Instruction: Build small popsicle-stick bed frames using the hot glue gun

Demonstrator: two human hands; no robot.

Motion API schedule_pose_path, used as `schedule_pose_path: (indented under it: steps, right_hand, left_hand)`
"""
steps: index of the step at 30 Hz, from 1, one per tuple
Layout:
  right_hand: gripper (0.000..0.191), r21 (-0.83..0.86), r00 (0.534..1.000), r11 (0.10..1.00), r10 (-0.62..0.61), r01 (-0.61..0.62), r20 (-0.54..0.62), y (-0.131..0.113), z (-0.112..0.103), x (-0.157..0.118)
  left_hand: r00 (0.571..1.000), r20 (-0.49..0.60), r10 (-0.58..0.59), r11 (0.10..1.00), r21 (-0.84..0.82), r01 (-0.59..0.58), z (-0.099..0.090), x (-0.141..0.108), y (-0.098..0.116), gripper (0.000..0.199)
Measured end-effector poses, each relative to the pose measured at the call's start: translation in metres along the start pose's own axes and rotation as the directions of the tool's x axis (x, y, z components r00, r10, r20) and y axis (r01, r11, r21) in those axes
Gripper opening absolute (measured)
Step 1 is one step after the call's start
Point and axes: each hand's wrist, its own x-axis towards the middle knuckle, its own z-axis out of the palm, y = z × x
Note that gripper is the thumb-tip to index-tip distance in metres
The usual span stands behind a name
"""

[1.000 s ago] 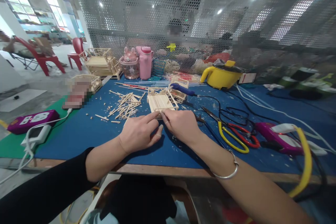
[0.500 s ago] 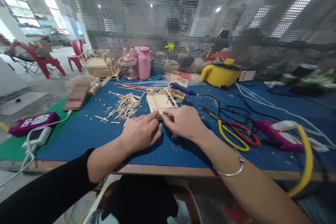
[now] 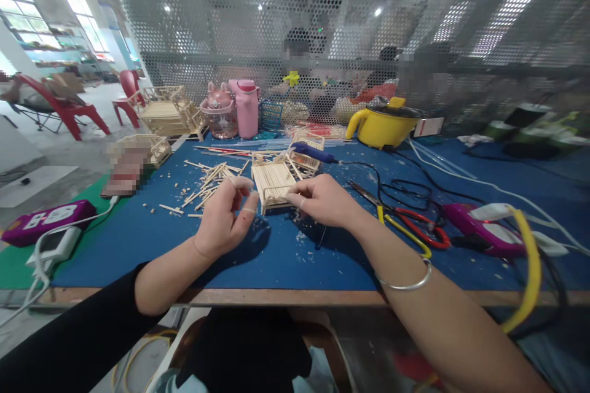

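Observation:
On the blue mat sits a small model built of pale wooden sticks (image 3: pixel 273 179), with a flat slatted top and low rails. The fingers of my right hand (image 3: pixel 325 199) are closed on its near right corner. My left hand (image 3: pixel 227 215) is off the model, just to its left, with thumb and fingers apart and nothing between them. Loose wooden sticks (image 3: pixel 203 187) lie in a pile behind and left of that hand. Directly behind the model is a blue glue gun (image 3: pixel 311 151), resting by another stick piece (image 3: pixel 306 163).
Yellow- and red-handled scissors (image 3: pixel 405 227) and black cables lie to the right, near a purple power strip (image 3: pixel 483 230). Along the back stand a yellow pot (image 3: pixel 387 126) and a pink jug (image 3: pixel 247 110). A phone (image 3: pixel 126 169) and a purple box (image 3: pixel 48 221) are at left.
My left hand has let go of the model's front edge and drawn back to the left, its fingers opening. My right hand stays at the near right corner. The view has shifted slightly.

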Motion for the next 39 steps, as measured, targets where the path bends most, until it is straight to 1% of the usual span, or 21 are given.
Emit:
schedule_pose_path:
  steps: [2,4,5,7,9,11,13,16,17,18,19,21,22,23,24,26,28,30,33,37,39]
  right_hand:
    - [0.021,0.222,0.993,0.97,0.079,-0.097,0.089,0.0,-0.001,0.0]
    - [0.022,0.362,0.98,0.917,0.114,-0.167,0.162,0.001,-0.001,0.0]
    - [0.022,0.39,0.977,0.903,0.118,-0.18,0.179,0.001,0.0,0.001]
    - [0.021,0.369,0.979,0.914,0.11,-0.168,0.174,0.002,0.001,0.001]
    - [0.021,0.253,0.99,0.962,0.078,-0.106,0.116,0.003,0.003,0.002]
    - [0.022,0.058,1.0,0.998,0.005,-0.006,0.023,0.003,0.005,0.002]
    - [0.026,-0.155,0.995,0.985,-0.082,0.073,-0.049,0.002,0.008,0.002]
    - [0.029,-0.361,0.982,0.926,-0.159,0.112,-0.105,-0.003,0.012,-0.001]
    - [0.029,-0.392,0.977,0.913,-0.175,0.115,-0.122,-0.004,0.013,-0.002]
    - [0.029,-0.408,0.972,0.905,-0.192,0.121,-0.137,-0.006,0.014,-0.003]
    - [0.028,-0.409,0.966,0.903,-0.21,0.133,-0.151,-0.007,0.015,-0.004]
    - [0.027,-0.374,0.956,0.912,-0.243,0.167,-0.166,-0.009,0.015,-0.006]
    - [0.026,-0.341,0.952,0.921,-0.256,0.187,-0.17,-0.01,0.015,-0.007]
    - [0.026,-0.305,0.948,0.93,-0.266,0.205,-0.173,-0.01,0.015,-0.007]
    - [0.026,-0.27,0.945,0.937,-0.276,0.223,-0.175,-0.01,0.014,-0.007]
    - [0.026,-0.215,0.937,0.942,-0.298,0.258,-0.181,-0.01,0.013,-0.008]
    - [0.025,-0.182,0.928,0.94,-0.321,0.288,-0.191,-0.009,0.012,-0.008]
    - [0.025,-0.158,0.925,0.939,-0.332,0.305,-0.187,-0.009,0.012,-0.008]
    - [0.023,-0.121,0.931,0.945,-0.322,0.304,-0.171,-0.008,0.012,-0.007]
    - [0.024,-0.07,0.94,0.954,-0.3,0.292,-0.16,-0.007,0.014,-0.006]
    - [0.026,-0.026,0.947,0.958,-0.286,0.286,-0.145,-0.008,0.013,-0.006]
  left_hand:
    - [1.0,-0.004,-0.009,0.998,-0.067,0.009,0.003,0.001,-0.002,0.022]
    - [0.999,0.036,-0.032,0.991,-0.128,0.037,0.006,0.002,-0.001,0.027]
    - [0.997,0.055,-0.052,0.986,-0.156,0.06,0.007,0.003,0.0,0.028]
    - [0.993,0.07,-0.09,0.972,-0.213,0.103,0.008,0.005,0.002,0.029]
    - [0.989,0.053,-0.139,0.951,-0.271,0.148,0.009,0.008,0.0,0.034]
    - [0.98,0.076,-0.184,0.911,-0.361,0.199,0.009,0.014,-0.008,0.042]
    - [0.968,0.156,-0.197,0.846,-0.472,0.248,0.01,0.021,-0.018,0.051]
    - [0.949,0.287,-0.132,0.786,-0.554,0.277,0.013,0.029,-0.034,0.061]
    - [0.95,0.292,-0.11,0.793,-0.55,0.261,0.013,0.03,-0.036,0.062]
    - [0.96,0.264,-0.088,0.817,-0.532,0.222,0.013,0.029,-0.038,0.063]
    - [0.976,0.211,-0.054,0.848,-0.506,0.156,0.013,0.027,-0.037,0.063]
    - [0.995,0.06,0.08,0.908,-0.416,-0.048,0.009,0.022,-0.032,0.066]
    - [0.982,0.019,0.188,0.916,-0.364,-0.168,0.006,0.019,-0.028,0.07]
    - [0.956,-0.006,0.292,0.911,-0.303,-0.28,0.004,0.017,-0.023,0.07]
    - [0.924,0.002,0.383,0.899,-0.229,-0.372,0.001,0.015,-0.018,0.071]
    - [0.885,0.003,0.466,0.88,-0.099,-0.464,-0.002,0.014,-0.012,0.069]
    - [0.884,-0.005,0.467,0.883,-0.041,-0.467,-0.002,0.014,-0.008,0.067]
    - [0.904,-0.008,0.427,0.904,-0.04,-0.427,0.0,0.014,-0.009,0.066]
    - [0.935,0.013,0.353,0.935,-0.047,-0.352,0.003,0.013,-0.012,0.062]
    - [0.942,0.009,0.335,0.941,-0.054,-0.334,0.005,0.01,-0.015,0.051]
    - [0.956,-0.013,0.293,0.954,-0.063,-0.294,0.005,0.009,-0.015,0.047]
